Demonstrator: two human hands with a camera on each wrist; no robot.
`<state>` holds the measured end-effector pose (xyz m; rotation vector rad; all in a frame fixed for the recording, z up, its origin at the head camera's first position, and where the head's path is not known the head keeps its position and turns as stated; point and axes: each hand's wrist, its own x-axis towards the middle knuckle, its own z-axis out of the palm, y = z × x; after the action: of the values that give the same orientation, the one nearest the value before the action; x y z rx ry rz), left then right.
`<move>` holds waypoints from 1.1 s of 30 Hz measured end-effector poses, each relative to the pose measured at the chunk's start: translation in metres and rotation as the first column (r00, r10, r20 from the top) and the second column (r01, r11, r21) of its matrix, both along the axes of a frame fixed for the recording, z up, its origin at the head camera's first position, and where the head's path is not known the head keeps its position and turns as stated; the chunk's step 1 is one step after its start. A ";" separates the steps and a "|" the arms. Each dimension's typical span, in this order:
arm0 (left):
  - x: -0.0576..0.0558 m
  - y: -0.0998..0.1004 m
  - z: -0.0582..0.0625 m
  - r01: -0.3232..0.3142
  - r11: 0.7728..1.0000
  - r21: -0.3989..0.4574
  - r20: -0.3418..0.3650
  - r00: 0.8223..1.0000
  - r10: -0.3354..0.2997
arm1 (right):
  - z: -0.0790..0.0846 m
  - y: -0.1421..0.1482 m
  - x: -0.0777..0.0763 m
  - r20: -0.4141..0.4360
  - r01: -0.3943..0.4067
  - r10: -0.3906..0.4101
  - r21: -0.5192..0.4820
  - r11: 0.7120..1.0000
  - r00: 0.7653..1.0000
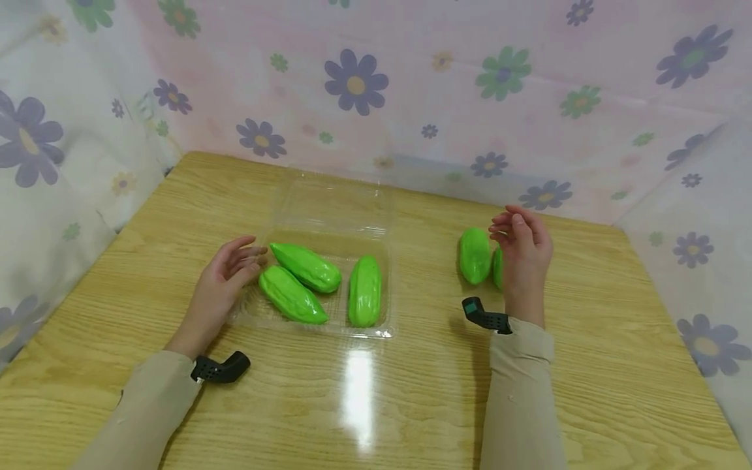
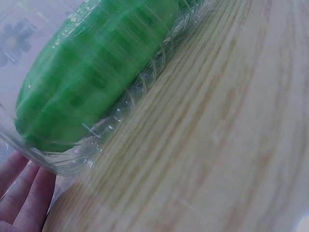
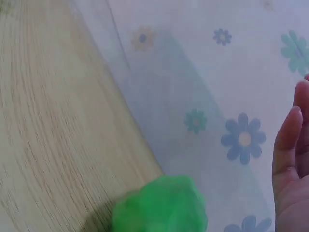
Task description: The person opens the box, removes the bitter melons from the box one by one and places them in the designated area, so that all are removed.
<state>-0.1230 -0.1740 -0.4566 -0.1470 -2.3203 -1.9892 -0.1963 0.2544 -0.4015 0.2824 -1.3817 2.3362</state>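
Wooden counter is carrying a clear plastic clamshell tray, lid lying open toward the flowered backdrop. Three green ridged gourds are lying in the tray: the upper-left gourd and the lower-left gourd are resting slantwise, side by side and touching, while the right-hand gourd is lying lengthwise near the tray's right wall. The left hand is resting at the tray's left edge, fingers relaxed and extended, fingertips just beside the upper-left gourd, grasping nothing; the left wrist view is showing fingers against the tray's ribbed wall. Outside the tray, to the right, a loose gourd is lying on the counter, with a second loose gourd mostly hidden behind the right hand. That hand is hovering over the pair, fingers loosely curled, holding nothing. Black wrist mounts are sitting at both beige sleeves.
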 end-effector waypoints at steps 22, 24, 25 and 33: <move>-0.003 0.004 0.001 0.021 0.999 0.024 -0.023 1.000 -0.021 | 0.025 -0.076 0.035 0.132 -0.260 0.228 0.344 0.902 0.965; -0.004 0.004 0.002 0.033 0.999 0.031 -0.022 0.999 -0.032 | 0.026 -0.080 0.039 0.181 -0.275 0.223 0.355 0.893 0.958; -0.004 0.005 0.003 0.036 0.999 0.031 -0.020 0.999 -0.035 | 0.026 -0.082 0.041 0.205 -0.282 0.220 0.362 0.888 0.954; 0.002 0.001 0.001 0.011 1.000 0.013 0.005 1.000 -0.011 | 0.025 -0.105 0.055 0.384 -0.442 0.281 0.441 0.781 0.880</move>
<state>-0.1207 -0.1729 -0.4553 -0.1546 -2.3135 -2.0117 -0.1415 0.1492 -0.3761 0.3936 -2.2989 2.3175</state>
